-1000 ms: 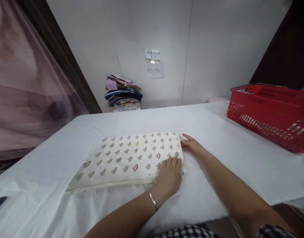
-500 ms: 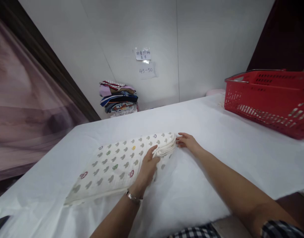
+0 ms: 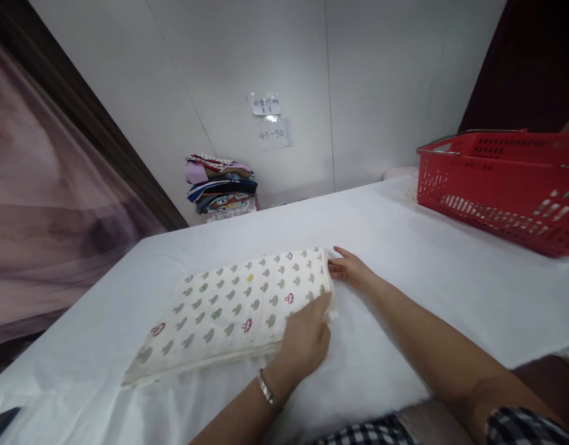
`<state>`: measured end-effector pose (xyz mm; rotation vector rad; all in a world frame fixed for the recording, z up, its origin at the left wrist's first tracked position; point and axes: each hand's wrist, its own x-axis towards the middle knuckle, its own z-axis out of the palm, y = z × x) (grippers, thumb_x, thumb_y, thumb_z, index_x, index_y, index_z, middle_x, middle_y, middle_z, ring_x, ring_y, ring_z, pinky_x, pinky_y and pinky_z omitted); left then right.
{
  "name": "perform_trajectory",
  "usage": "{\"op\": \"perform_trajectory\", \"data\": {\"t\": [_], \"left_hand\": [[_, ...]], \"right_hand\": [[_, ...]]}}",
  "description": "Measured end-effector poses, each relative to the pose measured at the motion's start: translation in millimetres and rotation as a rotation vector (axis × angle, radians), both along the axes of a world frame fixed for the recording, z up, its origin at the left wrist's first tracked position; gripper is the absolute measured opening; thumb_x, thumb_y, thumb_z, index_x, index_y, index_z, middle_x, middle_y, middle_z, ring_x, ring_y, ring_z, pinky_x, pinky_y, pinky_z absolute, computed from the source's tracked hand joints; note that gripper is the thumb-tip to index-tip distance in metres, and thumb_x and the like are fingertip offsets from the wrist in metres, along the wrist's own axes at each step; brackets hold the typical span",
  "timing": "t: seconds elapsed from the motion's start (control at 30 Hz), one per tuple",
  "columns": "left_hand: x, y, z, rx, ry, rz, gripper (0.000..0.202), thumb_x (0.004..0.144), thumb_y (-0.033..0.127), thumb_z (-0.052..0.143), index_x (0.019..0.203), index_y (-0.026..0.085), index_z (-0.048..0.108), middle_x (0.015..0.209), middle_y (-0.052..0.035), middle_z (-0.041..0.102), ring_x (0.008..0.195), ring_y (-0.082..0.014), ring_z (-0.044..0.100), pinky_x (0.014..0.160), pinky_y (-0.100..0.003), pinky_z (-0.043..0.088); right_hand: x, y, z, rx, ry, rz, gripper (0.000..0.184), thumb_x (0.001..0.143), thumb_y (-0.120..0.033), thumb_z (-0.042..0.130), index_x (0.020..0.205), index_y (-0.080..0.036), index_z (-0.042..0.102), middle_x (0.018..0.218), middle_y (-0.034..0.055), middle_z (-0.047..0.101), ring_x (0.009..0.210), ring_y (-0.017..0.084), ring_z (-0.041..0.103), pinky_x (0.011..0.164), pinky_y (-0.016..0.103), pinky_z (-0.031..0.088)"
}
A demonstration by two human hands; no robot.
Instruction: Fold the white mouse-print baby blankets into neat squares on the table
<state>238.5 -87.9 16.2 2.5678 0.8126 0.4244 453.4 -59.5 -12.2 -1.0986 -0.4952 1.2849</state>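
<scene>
A folded white cloth [image 3: 238,303] printed with grey, red, green and yellow mushrooms lies flat on the white-covered table. My left hand [image 3: 307,337] is closed on its near right corner, with the wrist wearing a silver bracelet [image 3: 265,386]. At the cloth's far right edge is my right hand [image 3: 351,270], its thumb raised apart and its fingers stretched toward the fold. Those fingertips touch the edge or lie just behind it; the cloth partly hides them.
A red plastic basket [image 3: 501,191] with a metal handle stands at the right of the table [image 3: 381,216]. Folded clothes [image 3: 222,185] are stacked beyond the far edge, against the wall. Two paper signs [image 3: 272,123] hang there. A dark flat object [image 3: 1,426] lies at the lower left.
My left hand has moved right and toward me, bringing the bunched right end of the cloth down flat. My right hand stays at the edge, its fingers shifted slightly.
</scene>
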Motion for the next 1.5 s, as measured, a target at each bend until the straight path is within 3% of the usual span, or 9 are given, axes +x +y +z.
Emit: {"op": "perform_trajectory", "data": {"t": [0.07,0.13,0.3,0.47,0.7,0.9,1.03,1.27,1.5], "left_hand": [[4.2,-10.0,-5.8,0.137,0.083,-0.098,0.059,0.072,0.006,0.039,0.130,0.016,0.042,0.128,-0.0107,0.052,0.117,-0.0223,0.048,0.098,-0.040,0.040],[5.6,-13.6,-9.5,0.174,0.092,-0.096,0.059,0.072,0.004,0.037,0.130,0.012,0.040,0.130,-0.0126,0.051,0.119,-0.0219,0.046,0.099,-0.039,0.039],[-2.1,-7.9,-8.1,0.053,-0.014,0.052,0.058,0.078,0.009,0.035,0.136,0.014,0.031,0.112,-0.0103,0.062,0.096,-0.0200,0.059,0.082,-0.035,0.048],[-5.9,-5.4,-7.1,-0.031,-0.016,0.164,0.056,0.081,0.014,0.036,0.137,0.018,0.029,0.101,-0.0082,0.066,0.086,-0.0205,0.062,0.076,-0.034,0.049],[3.6,-11.6,-17.7,0.192,0.090,-0.068,0.061,0.073,0.005,0.038,0.132,0.015,0.036,0.126,-0.0108,0.053,0.116,-0.0224,0.049,0.095,-0.040,0.043],[6.5,-16.3,-23.6,0.251,0.142,-0.028,0.063,0.072,0.010,0.042,0.135,0.012,0.033,0.129,-0.0131,0.051,0.121,-0.0247,0.045,0.100,-0.043,0.039],[8.4,-17.3,-25.1,0.277,0.146,-0.040,0.063,0.071,0.011,0.043,0.134,0.010,0.035,0.140,-0.0132,0.039,0.128,-0.0252,0.036,0.104,-0.044,0.034],[5.5,-12.9,-28.8,0.214,0.056,0.010,0.058,0.077,0.011,0.038,0.135,0.012,0.032,0.134,-0.0127,0.047,0.123,-0.0228,0.043,0.101,-0.045,0.038],[5.9,-14.5,-25.3,0.209,0.083,-0.006,0.058,0.078,0.012,0.039,0.136,0.012,0.033,0.135,-0.0123,0.046,0.125,-0.0222,0.041,0.102,-0.042,0.038]], "right_hand": [[1.0,0.0,-0.4,0.000,-0.011,-0.026,0.079,0.078,-0.008,0.055,0.143,-0.013,0.012,0.088,0.0089,0.067,0.071,0.015,0.065,0.072,0.033,0.055],[1.7,-0.6,-0.7,-0.026,-0.055,-0.016,0.078,0.076,-0.007,0.055,0.143,-0.011,0.015,0.080,0.0065,0.067,0.066,0.014,0.064,0.069,0.032,0.055],[-5.0,-3.3,0.5,-0.106,-0.228,0.107,0.079,0.073,-0.007,0.057,0.142,-0.013,0.020,0.060,-0.0006,0.062,0.054,0.013,0.059,0.055,0.026,0.052],[-11.8,-3.9,1.2,-0.077,-0.335,0.136,0.075,0.070,-0.007,0.053,0.140,-0.019,0.027,0.053,-0.0052,0.058,0.045,0.010,0.053,0.044,0.019,0.045],[2.5,-3.1,-1.9,-0.145,-0.670,0.072,0.089,0.066,-0.005,0.054,0.145,-0.019,0.015,0.055,-0.0059,0.058,0.039,0.009,0.051,0.041,0.018,0.039],[6.0,-2.9,-7.2,-0.106,-0.513,0.085,0.086,0.067,-0.006,0.051,0.144,-0.017,0.015,0.057,-0.0059,0.057,0.045,0.009,0.054,0.047,0.019,0.043],[5.5,-5.2,-4.6,-0.086,-0.440,0.096,0.086,0.066,-0.006,0.051,0.144,-0.014,0.014,0.058,-0.0054,0.057,0.048,0.010,0.055,0.048,0.019,0.045],[-3.0,-19.4,15.1,-0.116,-0.537,0.411,0.088,0.065,-0.007,0.056,0.143,-0.021,0.018,0.059,-0.0014,0.064,0.048,0.013,0.058,0.044,0.019,0.046],[-0.5,-22.3,19.2,-0.192,-0.538,0.442,0.095,0.065,-0.004,0.054,0.146,-0.020,0.005,0.055,-0.0006,0.063,0.044,0.015,0.059,0.041,0.021,0.048]]}}
